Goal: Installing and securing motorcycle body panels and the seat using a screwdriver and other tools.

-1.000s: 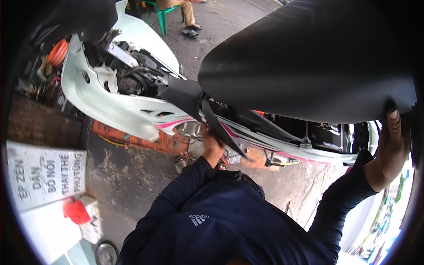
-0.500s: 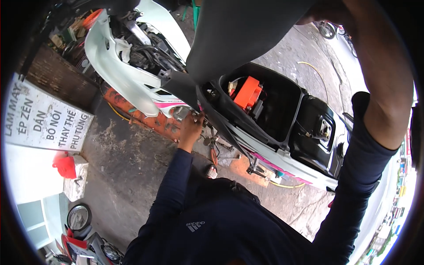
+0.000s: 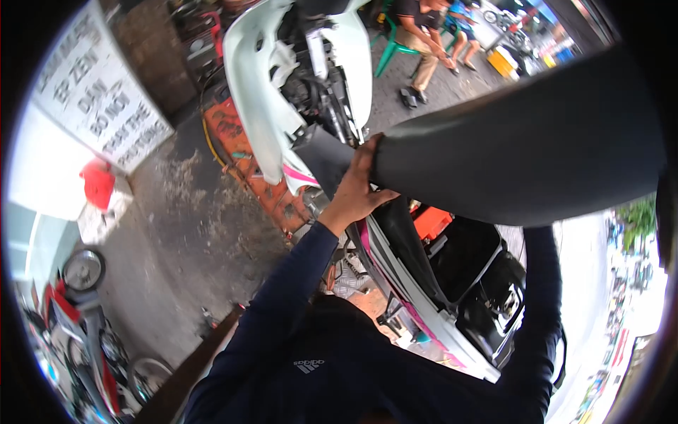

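- Seat (image 3: pixel 508 152) of smooth black material, long and tapered, fills the upper right of the view above the open rear half of a white motorbike with pink stripes (image 3: pixel 402 283); its narrow end points left.
- The person's bare left hand (image 3: pixel 357 187) is clamped on that narrow end, fingers over the far side, thumb along the near side.
- A right arm in a dark navy sleeve (image 3: pixel 542 283) reaches up to the seat's near edge and passes out of sight behind it; the right hand is hidden, so whether it grips cannot be told.
- Below the seat is a deep black storage compartment (image 3: pixel 466 254), with a bright orange-red box (image 3: pixel 432 222) toward its front and a shiny black tank (image 3: pixel 491 304) just beyond its rear edge.
- Beside the left hand lies a matt black centre panel (image 3: pixel 321 155); farther forward, exposed dark mechanical parts (image 3: pixel 311 92) sit between white plastic front panels (image 3: pixel 256 106).
- Along the motorbike's left side, a scuffed orange-red platform (image 3: pixel 268 201) rests on stained grey ground (image 3: pixel 191 219).
- At far left stands a white board with dark lettering (image 3: pixel 99 92); below it, a red and grey motorbike (image 3: pixel 88 346).
- At the top, a person in tan trousers (image 3: pixel 421 39) sits on a green plastic chair (image 3: pixel 395 48).
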Motion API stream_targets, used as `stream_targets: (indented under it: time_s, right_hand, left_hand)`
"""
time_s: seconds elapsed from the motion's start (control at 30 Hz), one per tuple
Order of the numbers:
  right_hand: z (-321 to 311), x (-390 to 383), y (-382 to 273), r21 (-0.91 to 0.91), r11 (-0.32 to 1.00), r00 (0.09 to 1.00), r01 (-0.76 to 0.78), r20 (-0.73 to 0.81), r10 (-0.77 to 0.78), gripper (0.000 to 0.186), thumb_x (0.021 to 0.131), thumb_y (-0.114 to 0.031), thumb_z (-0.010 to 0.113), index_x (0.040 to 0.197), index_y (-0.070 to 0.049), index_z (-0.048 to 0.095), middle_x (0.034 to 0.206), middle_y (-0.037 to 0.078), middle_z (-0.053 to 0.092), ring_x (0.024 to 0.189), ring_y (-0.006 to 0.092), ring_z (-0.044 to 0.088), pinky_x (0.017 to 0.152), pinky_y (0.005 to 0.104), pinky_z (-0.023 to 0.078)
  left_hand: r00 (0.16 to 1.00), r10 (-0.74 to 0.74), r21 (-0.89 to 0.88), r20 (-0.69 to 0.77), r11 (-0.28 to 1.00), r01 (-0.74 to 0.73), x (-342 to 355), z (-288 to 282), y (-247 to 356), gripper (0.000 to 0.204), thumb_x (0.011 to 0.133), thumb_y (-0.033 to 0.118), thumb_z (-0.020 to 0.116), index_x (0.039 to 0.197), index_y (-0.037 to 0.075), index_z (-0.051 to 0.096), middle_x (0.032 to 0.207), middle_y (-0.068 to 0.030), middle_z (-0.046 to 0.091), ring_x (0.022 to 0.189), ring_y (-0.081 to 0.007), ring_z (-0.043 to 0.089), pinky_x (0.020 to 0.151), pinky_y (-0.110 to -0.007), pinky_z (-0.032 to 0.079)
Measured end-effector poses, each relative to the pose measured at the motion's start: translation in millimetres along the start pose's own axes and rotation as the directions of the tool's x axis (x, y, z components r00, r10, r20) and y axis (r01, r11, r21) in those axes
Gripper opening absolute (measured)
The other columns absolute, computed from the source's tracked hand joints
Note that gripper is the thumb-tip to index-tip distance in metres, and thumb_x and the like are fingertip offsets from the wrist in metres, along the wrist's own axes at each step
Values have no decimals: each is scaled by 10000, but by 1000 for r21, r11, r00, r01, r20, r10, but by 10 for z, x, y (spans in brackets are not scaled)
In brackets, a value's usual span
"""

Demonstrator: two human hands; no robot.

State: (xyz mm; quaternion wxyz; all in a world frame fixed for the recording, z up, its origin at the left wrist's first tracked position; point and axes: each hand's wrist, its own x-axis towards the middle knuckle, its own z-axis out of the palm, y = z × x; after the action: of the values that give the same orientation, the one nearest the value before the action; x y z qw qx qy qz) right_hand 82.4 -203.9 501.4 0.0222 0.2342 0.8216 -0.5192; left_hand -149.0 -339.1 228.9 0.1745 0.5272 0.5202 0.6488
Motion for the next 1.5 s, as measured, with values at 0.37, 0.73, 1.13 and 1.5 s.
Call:
stream_targets:
  time_s: [0.37,0.73,1.13,1.5]
  right_hand:
    - [118,1769,87,-212,953,888,215,448,-100,294,917,-187,613,1063,68,602,1008,216,660,820,278,680,742,379,551]
    - [-143,1755,734,-321,932,904,170,428,-18,288,913,-179,617,1066,65,602,1012,207,660,825,274,678,743,376,548]
    - [-172,1557,1128,-412,902,912,129,406,55,283,909,-170,622,1070,61,603,1016,197,659,830,270,675,744,373,545]
    - [-246,1141,1456,-470,879,939,84,333,88,278,904,-162,627,1074,58,603,1020,189,659,835,267,673,744,370,542]
  left_hand:
    - [688,-685,-356,-242,722,594,-1710,505,-834,1227,650,382,877,1497,-40,96,1422,-282,378,1332,-364,392,1116,-385,304]
    - [767,-641,-266,30,734,624,-1470,524,-160,1147,699,584,768,1517,40,175,1323,-312,468,1241,-420,484,1033,-433,394]
    - [572,-784,134,240,610,781,-1251,283,201,1208,696,571,779,1526,33,87,1184,-311,536,1176,-455,522,976,-423,437]
    - [656,-609,-314,446,579,752,-1304,329,499,1058,785,407,767,1493,-20,106,1165,-287,591,1052,-366,620,942,-387,452]
